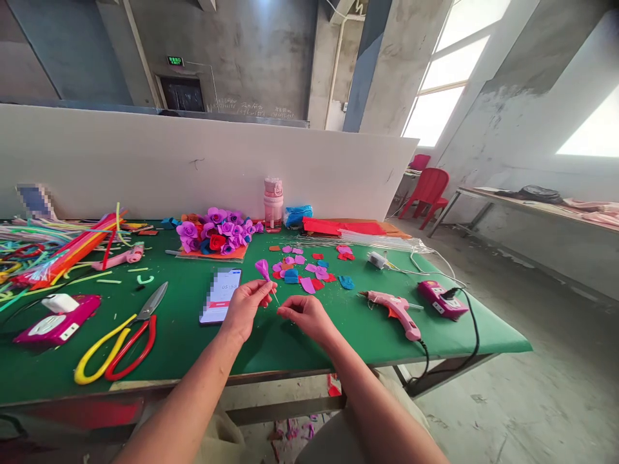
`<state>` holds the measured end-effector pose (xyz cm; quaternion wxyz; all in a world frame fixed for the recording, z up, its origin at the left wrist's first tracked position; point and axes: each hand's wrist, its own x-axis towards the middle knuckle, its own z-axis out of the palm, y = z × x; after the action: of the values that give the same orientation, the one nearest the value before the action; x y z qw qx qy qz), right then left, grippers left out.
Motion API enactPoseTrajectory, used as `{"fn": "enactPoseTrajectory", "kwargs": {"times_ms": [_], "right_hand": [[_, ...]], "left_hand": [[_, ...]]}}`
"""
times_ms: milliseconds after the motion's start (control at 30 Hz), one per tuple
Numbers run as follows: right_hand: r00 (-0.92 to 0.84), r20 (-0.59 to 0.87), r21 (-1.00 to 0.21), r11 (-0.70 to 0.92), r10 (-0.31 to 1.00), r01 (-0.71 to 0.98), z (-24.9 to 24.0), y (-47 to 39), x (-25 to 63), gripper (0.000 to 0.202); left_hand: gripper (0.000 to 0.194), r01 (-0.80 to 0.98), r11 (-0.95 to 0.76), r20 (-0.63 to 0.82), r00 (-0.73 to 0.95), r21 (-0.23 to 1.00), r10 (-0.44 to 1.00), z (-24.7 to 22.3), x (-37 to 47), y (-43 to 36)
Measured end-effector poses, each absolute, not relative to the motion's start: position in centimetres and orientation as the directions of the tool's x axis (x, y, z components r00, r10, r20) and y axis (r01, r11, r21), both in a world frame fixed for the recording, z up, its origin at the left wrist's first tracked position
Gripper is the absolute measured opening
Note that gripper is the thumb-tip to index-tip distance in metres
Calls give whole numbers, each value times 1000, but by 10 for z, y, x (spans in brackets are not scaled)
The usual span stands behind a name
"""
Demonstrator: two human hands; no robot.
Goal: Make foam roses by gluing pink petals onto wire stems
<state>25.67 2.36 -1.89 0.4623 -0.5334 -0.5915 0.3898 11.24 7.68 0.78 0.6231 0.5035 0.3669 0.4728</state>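
Note:
My left hand (245,308) pinches a purple paper flower (262,269), a small rolled bud, at its base. A thin stem (276,298) runs down from it toward my right hand (305,316), whose fingertips are closed at the stem's lower end. Just beyond my hands lie loose paper petals (307,285) in purple, red, blue and orange. A phone (221,296) with a lit screen lies to the left of my left hand. The pink hot glue gun (394,310) rests on its side to the right, nozzle pointing left.
Scissors (126,341) with yellow and red handles lie open at left. Behind are a bunch of finished paper flowers (220,230), a pink bottle (273,205) and red paper (333,227). Power strips (442,299) with cords sit at both sides. Pipe cleaners (72,251) pile up far left.

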Motion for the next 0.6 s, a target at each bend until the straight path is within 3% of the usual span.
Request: {"fn": "enactPoseTrajectory", "kwargs": {"times_ms": [200, 333, 400, 600], "right_hand": [[-41, 87, -916, 96, 995, 390, -20, 23, 264, 23], [114, 222, -913, 166, 968, 372, -19, 28, 271, 21], [146, 277, -923, 221, 950, 316, -17, 29, 270, 19], [63, 115, -993, 116, 991, -18, -17, 29, 257, 26]], "left_hand": [[31, -323, 73, -15, 180, 943, 984, 9, 103, 87], [32, -314, 135, -60, 237, 940, 970, 7, 102, 87], [30, -281, 139, -59, 275, 950, 960, 5, 106, 83], [24, -214, 113, -39, 320, 970, 946, 0, 123, 68]]}}
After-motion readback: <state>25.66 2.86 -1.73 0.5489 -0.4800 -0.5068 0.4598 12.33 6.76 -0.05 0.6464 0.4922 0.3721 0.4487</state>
